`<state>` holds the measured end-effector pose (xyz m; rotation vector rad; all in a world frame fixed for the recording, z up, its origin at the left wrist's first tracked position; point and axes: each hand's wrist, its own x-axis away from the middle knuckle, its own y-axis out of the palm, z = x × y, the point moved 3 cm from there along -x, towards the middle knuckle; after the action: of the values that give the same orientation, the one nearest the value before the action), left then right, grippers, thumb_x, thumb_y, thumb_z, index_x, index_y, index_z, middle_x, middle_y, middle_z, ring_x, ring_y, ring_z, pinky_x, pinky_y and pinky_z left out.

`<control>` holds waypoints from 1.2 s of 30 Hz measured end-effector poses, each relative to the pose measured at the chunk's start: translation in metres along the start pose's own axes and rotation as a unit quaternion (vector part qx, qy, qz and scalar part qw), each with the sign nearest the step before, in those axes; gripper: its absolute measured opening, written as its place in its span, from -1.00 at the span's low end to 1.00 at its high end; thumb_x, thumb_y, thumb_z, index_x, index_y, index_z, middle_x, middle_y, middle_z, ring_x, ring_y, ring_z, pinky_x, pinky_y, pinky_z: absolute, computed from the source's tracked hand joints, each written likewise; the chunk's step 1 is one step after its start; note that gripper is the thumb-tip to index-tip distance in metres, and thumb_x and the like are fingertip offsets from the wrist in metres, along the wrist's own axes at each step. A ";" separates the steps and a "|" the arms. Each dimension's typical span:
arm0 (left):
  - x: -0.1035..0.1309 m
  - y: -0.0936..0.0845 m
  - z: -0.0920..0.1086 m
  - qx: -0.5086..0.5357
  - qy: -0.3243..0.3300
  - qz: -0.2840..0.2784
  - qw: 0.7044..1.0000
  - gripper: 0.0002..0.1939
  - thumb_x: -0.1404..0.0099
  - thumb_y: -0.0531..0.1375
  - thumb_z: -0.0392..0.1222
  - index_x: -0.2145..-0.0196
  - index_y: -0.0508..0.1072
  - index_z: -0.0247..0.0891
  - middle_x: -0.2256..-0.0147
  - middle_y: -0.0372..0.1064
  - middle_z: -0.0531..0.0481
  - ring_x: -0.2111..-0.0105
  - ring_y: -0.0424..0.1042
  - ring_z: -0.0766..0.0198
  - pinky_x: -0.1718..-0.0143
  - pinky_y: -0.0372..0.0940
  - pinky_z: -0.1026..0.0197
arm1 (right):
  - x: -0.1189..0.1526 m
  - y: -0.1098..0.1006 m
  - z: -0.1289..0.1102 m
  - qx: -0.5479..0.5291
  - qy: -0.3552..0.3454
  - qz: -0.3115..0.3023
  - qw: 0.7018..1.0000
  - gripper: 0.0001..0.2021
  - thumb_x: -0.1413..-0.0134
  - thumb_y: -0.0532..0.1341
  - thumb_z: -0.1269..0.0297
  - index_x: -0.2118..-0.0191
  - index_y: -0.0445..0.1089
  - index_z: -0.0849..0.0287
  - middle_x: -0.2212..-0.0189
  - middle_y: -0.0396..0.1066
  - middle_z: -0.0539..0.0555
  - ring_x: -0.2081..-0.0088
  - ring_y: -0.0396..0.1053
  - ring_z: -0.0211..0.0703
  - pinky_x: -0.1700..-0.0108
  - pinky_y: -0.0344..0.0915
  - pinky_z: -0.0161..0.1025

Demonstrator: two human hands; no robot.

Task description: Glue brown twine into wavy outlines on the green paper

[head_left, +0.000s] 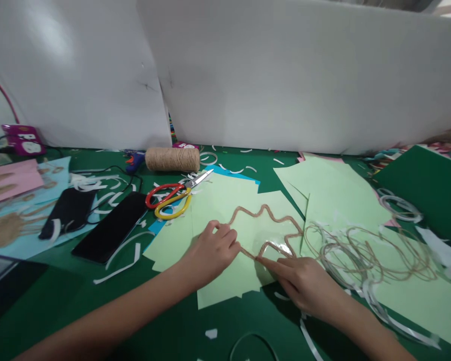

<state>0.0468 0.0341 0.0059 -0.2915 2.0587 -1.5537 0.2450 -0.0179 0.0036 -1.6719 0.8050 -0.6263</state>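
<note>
Twine outline, zigzagged like a spiky leaf or star, is sitting on the light green paper in the middle of the tabletop, right between the two hands. Left hand is on its left side, fingers bunched in a tight little pinch, and the grip looks closed on the cord. Right hand comes in from the near right with the forefinger stretched out, its tip at a near-side corner. Looks more like pressing than grabbing, but I can't tell if the thumb has hold of anything.

My read: this is the shaping and sticking-down step, with most of the outline in place. Next move probably calls for holding that corner down while the left keeps the strand snug, so the bend doesn't spring up.

Stuff I can't make out: the left fingers cover part of the cord, so no clue whether the loop closes there. The shiny patch inside could be glue or clear film. Blue-and-orange thing by the twine roll is partly hidden, maybe a glue gun. Dark device at near left is cut off by the frame.
</note>
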 end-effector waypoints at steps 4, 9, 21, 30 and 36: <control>-0.003 0.004 -0.001 0.025 -0.011 -0.005 1.000 -0.86 -0.25 0.03 -0.46 0.33 0.32 -0.30 0.32 0.32 -0.04 0.26 0.25 0.19 0.15 0.03 0.07 | 0.000 0.001 0.001 0.010 0.002 -0.005 1.000 -0.53 -0.18 -0.08 0.51 -0.18 0.17 0.10 0.45 0.41 0.02 0.45 0.34 -0.21 0.48 0.05 -0.30; -0.004 0.007 -0.003 0.036 -0.022 0.004 0.999 -0.87 -0.31 0.01 -0.40 0.34 0.31 -0.29 0.37 0.34 -0.01 0.30 0.24 0.20 0.17 0.01 0.07 | -0.001 0.001 0.000 0.016 -0.002 -0.011 1.000 -0.50 -0.13 -0.05 0.55 -0.18 0.17 0.12 0.45 0.39 0.02 0.43 0.34 -0.20 0.47 0.04 -0.29; -0.003 0.006 -0.004 0.059 -0.039 -0.002 0.998 -0.84 -0.30 -0.02 -0.43 0.24 0.29 -0.26 0.38 0.35 0.02 0.29 0.28 0.20 0.15 -0.01 0.06 | -0.005 -0.003 -0.002 0.040 -0.009 0.013 0.999 -0.52 -0.09 -0.01 0.55 -0.12 0.26 0.12 0.49 0.39 0.01 0.48 0.34 -0.24 0.50 0.03 -0.31; -0.006 0.001 0.002 0.039 -0.044 -0.001 0.998 -0.81 -0.23 0.06 -0.46 0.31 0.34 -0.21 0.38 0.32 0.01 0.29 0.25 0.18 0.17 0.03 0.03 | -0.004 -0.001 -0.002 0.058 -0.008 0.000 0.998 -0.52 -0.12 0.01 0.53 -0.15 0.20 0.11 0.48 0.38 0.01 0.46 0.34 -0.24 0.50 -0.03 -0.31; -0.011 -0.005 0.002 0.031 -0.108 0.004 0.994 -0.84 -0.17 0.11 -0.47 0.39 0.38 -0.26 0.29 0.31 -0.05 0.26 0.24 0.17 0.15 0.04 0.00 | -0.007 -0.002 -0.002 0.047 -0.008 0.001 0.999 -0.62 -0.17 0.00 0.49 -0.09 0.27 0.16 0.48 0.39 0.02 0.44 0.35 -0.25 0.47 -0.02 -0.31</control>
<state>0.0564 0.0358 0.0136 -0.4096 1.8410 -1.5072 0.2395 -0.0131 0.0055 -1.5877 0.7552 -0.6389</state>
